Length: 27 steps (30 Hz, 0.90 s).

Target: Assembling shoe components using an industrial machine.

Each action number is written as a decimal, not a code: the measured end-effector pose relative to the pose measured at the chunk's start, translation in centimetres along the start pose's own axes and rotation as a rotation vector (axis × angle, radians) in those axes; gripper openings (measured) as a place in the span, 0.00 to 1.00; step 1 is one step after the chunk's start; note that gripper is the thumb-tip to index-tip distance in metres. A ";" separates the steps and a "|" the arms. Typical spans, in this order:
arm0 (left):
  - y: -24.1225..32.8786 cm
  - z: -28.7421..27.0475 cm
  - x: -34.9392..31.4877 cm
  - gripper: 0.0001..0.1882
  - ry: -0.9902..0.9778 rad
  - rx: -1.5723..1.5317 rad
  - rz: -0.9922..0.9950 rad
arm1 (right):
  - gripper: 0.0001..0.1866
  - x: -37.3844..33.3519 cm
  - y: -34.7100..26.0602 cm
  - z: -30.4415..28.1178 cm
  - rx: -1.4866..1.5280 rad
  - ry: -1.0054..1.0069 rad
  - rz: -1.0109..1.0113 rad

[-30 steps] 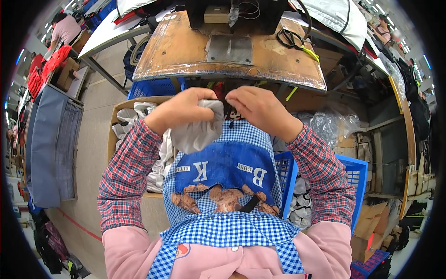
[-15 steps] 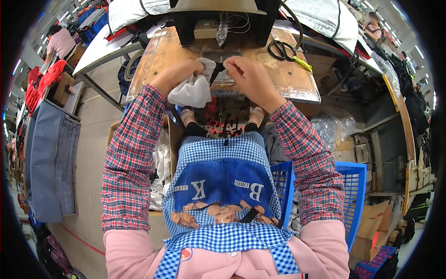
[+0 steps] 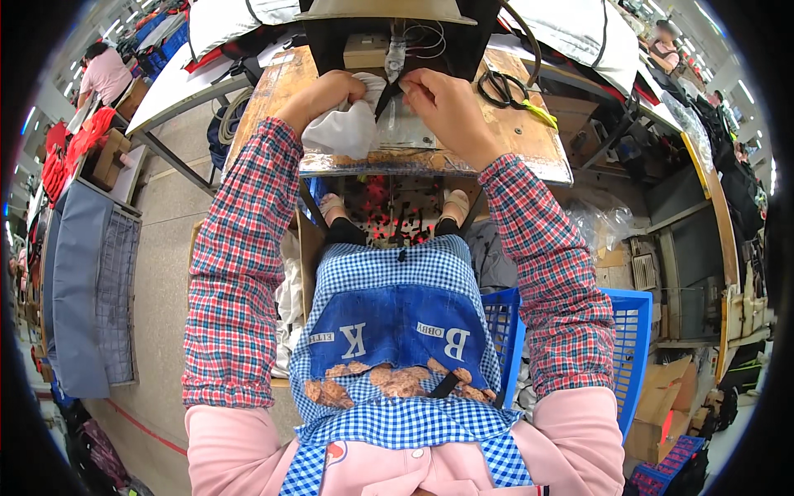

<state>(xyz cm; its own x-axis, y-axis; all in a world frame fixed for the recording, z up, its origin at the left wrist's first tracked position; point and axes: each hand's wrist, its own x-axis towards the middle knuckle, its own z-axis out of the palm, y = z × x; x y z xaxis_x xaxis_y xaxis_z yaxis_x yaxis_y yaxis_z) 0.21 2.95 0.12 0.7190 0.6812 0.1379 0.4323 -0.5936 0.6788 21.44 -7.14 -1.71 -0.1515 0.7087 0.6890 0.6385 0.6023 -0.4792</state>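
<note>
head view: worn wooden sewing table (image 3: 529, 140)

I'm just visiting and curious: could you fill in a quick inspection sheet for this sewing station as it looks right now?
Surface: worn wooden sewing table with a metal plate under the machine head.
Job's things: white fabric piece, bunched, by the needle area.
Clutter: black scissors and a yellow-green tool on the table's right part.
Grippers: left hand grips the white fabric piece; right hand pinches its edge at the needle area.
Cables: thin wires on the sewing machine.
Surroundings: blue plastic crate at the right, cardboard boxes, grey fabric stack at the left, another person far left.
</note>
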 end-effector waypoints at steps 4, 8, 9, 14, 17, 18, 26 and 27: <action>-0.9 -0.2 0.5 0.13 -0.013 0.004 0.092 | 0.10 0.2 0.1 0.2 -0.008 0.003 0.009; -1.3 -0.2 0.7 0.13 0.006 0.020 0.099 | 0.11 0.4 0.2 0.2 -0.014 0.011 0.010; -1.3 -0.3 0.6 0.10 -0.005 0.063 0.112 | 0.11 0.4 0.2 0.2 -0.015 0.011 0.009; 0.4 0.2 0.1 0.08 0.021 -0.199 -0.181 | 0.12 0.3 -0.1 -0.2 0.063 -0.001 0.097; 1.6 0.3 -0.8 0.10 0.065 -0.265 -0.219 | 0.13 0.2 -0.2 -0.1 0.173 -0.015 0.185; 2.0 0.3 -1.0 0.11 0.051 -0.327 -0.233 | 0.13 0.3 -0.2 -0.1 0.235 -0.014 0.228; 1.6 0.3 -1.5 0.25 0.010 -0.552 -0.266 | 0.12 0.6 -0.8 -0.4 0.352 -0.046 0.316; 1.7 0.4 -1.5 0.25 0.005 -0.594 -0.277 | 0.11 0.5 -0.7 -0.3 0.401 -0.037 0.353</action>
<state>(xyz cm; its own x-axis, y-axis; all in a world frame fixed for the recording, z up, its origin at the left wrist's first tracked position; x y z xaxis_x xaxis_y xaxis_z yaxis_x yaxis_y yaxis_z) 0.05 0.73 0.81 0.6211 0.7777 -0.0970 0.2256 -0.0589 0.9724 21.17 -7.31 -0.83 -0.0108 0.9019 0.4319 0.3180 0.4126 -0.8536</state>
